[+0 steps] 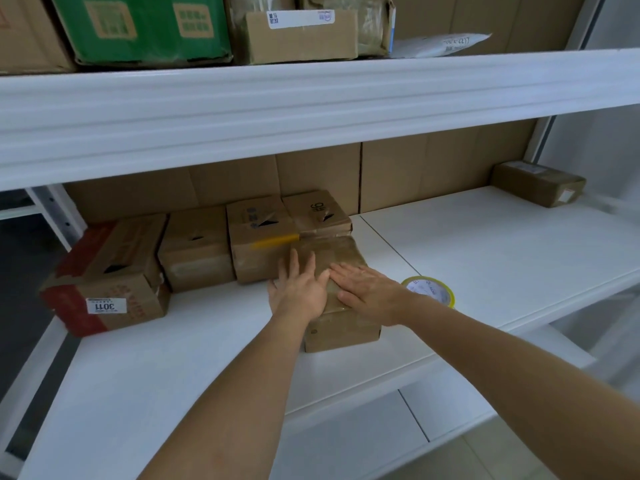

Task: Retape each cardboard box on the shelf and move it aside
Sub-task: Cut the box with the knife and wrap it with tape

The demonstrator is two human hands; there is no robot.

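Both hands lie flat, fingers spread, on top of a small cardboard box (341,306) near the front middle of the white shelf (502,251). The left hand (299,289) presses the box's left half and the right hand (367,292) its right half, probably to smooth fresh tape onto the lid so it bonds. The tape roll (431,291) sits just beside the box at three o'clock, within easy reach for the next box. At ten o'clock four more boxes (194,247) wait in a row against the back panel, some with torn lids. One taped box (538,183) sits well apart at two o'clock, likely already moved aside.
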